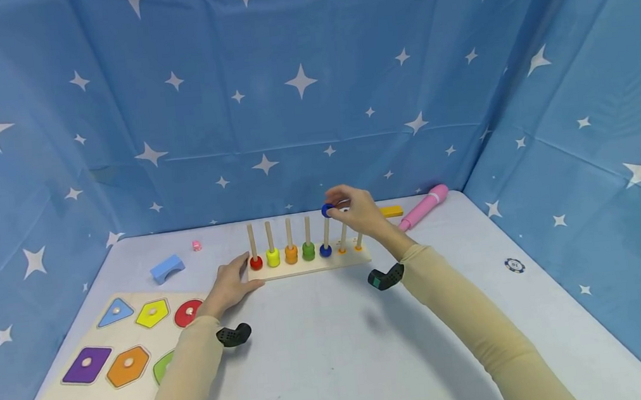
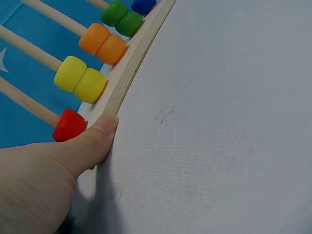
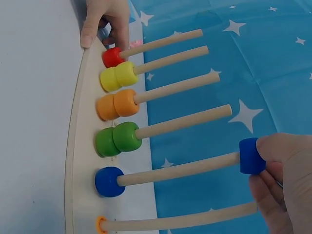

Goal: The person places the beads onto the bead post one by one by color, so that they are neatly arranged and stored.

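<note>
My left hand (image 1: 229, 286) grips the left end of a wooden peg board (image 1: 298, 270), with the thumb along its front edge and the fingers behind. Between thumb and fingers, my right hand (image 1: 360, 212) pinches a blue bead (image 3: 249, 157) at the top of the fifth peg (image 3: 187, 169). Another blue bead (image 3: 109, 182) sits at that peg's foot. One red bead (image 2: 69, 125) is on the first peg; yellow beads (image 2: 89, 86), orange beads (image 2: 111, 49) and green beads (image 2: 128, 23) stand in pairs. The two rightmost pegs bear no beads, and the right hand partly hides them in the head view.
A puzzle board (image 1: 95, 337) with knobbed shapes lies at the left, partly under the left forearm. Behind it are a blue arch block (image 1: 167, 268) and a small pink piece (image 1: 196, 246). A yellow block (image 1: 392, 211), a pink stick (image 1: 425, 207) and a round chip (image 1: 514, 265) lie to the right.
</note>
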Demonstrator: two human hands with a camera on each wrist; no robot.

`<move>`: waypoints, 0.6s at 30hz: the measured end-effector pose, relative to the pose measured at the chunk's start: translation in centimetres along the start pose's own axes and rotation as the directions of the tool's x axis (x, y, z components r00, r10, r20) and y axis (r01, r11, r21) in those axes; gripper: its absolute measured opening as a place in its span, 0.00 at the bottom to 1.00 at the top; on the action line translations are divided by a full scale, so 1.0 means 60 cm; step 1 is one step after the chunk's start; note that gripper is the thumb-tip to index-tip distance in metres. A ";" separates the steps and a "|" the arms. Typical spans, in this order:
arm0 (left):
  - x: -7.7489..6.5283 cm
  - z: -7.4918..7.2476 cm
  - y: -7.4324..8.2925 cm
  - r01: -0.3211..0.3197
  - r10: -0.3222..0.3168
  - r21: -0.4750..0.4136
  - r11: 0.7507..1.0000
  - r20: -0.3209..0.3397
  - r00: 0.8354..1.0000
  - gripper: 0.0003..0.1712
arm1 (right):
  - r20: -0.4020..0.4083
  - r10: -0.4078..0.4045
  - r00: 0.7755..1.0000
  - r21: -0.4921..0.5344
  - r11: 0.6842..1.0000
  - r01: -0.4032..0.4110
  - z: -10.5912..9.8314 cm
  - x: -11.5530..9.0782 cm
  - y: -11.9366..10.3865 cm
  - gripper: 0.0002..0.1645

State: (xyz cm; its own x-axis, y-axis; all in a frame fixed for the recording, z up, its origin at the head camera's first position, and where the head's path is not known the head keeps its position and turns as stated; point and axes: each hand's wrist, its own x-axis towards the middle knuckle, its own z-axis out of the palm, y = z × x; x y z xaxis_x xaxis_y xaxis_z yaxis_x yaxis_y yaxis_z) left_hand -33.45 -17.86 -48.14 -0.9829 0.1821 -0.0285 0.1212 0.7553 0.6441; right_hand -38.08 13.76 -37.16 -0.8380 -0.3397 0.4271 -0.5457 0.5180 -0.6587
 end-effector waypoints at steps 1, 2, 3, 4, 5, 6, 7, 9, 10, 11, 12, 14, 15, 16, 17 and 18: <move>0.000 0.000 0.000 -0.002 0.002 0.004 1.000 0.000 1.000 0.49 | 0.002 0.001 1.000 -0.003 1.000 -0.001 0.000 0.000 0.000 0.19; 0.000 0.000 0.000 -0.002 0.002 0.004 1.000 0.000 1.000 0.49 | 0.005 0.001 1.000 -0.002 1.000 -0.001 0.000 0.000 0.000 0.19; 0.001 0.000 0.000 -0.002 0.002 0.004 1.000 0.001 1.000 0.50 | 0.007 0.000 1.000 0.001 1.000 0.000 0.000 0.000 0.000 0.19; 0.000 0.001 0.000 -0.003 0.003 0.003 1.000 0.005 1.000 0.50 | 0.008 0.000 1.000 0.012 1.000 0.000 0.001 -0.002 0.001 0.19; 0.000 0.003 0.000 -0.001 0.001 0.001 1.000 0.008 1.000 0.50 | 0.004 -0.001 1.000 0.024 1.000 0.001 0.000 -0.004 0.001 0.19; 0.000 0.004 -0.001 -0.001 0.001 -0.001 1.000 0.012 1.000 0.50 | -0.003 0.002 1.000 0.031 1.000 -0.002 0.000 -0.006 0.002 0.19; -0.001 0.006 -0.001 0.000 0.000 -0.002 1.000 0.015 1.000 0.50 | -0.013 0.005 1.000 0.042 0.999 -0.004 -0.001 -0.009 0.004 0.18; -0.001 0.007 -0.001 0.000 0.000 -0.006 1.000 0.022 1.000 0.50 | -0.034 0.016 0.999 0.094 0.995 -0.013 -0.007 -0.016 0.007 0.17; -0.002 0.007 0.000 0.000 0.000 -0.007 1.000 0.025 1.000 0.50 | -0.043 0.023 0.999 0.118 0.993 -0.018 -0.012 -0.019 0.009 0.17; -0.002 0.006 0.001 0.002 -0.001 -0.007 1.000 0.029 1.000 0.50 | -0.050 0.034 0.998 0.140 0.990 -0.027 -0.018 -0.024 0.012 0.17; -0.002 0.006 0.001 0.002 -0.001 -0.007 1.000 0.029 1.000 0.50 | -0.054 0.045 0.998 0.167 0.985 -0.036 -0.025 -0.028 0.015 0.18; -0.002 0.004 0.002 0.002 -0.002 -0.009 1.000 0.027 1.000 0.50 | -0.065 0.067 0.996 0.238 0.970 -0.049 -0.044 -0.041 0.022 0.19; -0.001 0.004 0.002 0.006 -0.006 -0.012 1.000 0.025 1.000 0.50 | -0.074 0.081 0.994 0.254 0.965 -0.060 -0.056 -0.051 0.022 0.19; 0.000 0.003 0.002 0.006 -0.005 -0.010 1.000 0.023 1.000 0.50 | -0.082 0.103 0.991 0.262 0.962 -0.079 -0.068 -0.061 0.022 0.19; 0.000 0.003 0.001 0.005 -0.005 -0.007 1.000 0.022 1.000 0.50 | -0.090 0.130 0.987 0.271 0.957 -0.101 -0.080 -0.073 0.023 0.20; 0.001 0.002 0.000 0.003 -0.003 -0.005 1.000 0.021 1.000 0.50 | -0.099 0.152 0.983 0.274 0.954 -0.120 -0.092 -0.087 0.025 0.19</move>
State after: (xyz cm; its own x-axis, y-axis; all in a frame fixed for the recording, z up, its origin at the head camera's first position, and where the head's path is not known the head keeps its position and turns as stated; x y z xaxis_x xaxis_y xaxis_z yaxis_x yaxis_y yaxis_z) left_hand -33.51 -17.74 -48.23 -0.9800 0.1933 -0.0466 0.1176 0.7526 0.6479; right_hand -34.55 20.62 -36.96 -0.9074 -0.1771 0.3813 -0.4194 0.3203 -0.8494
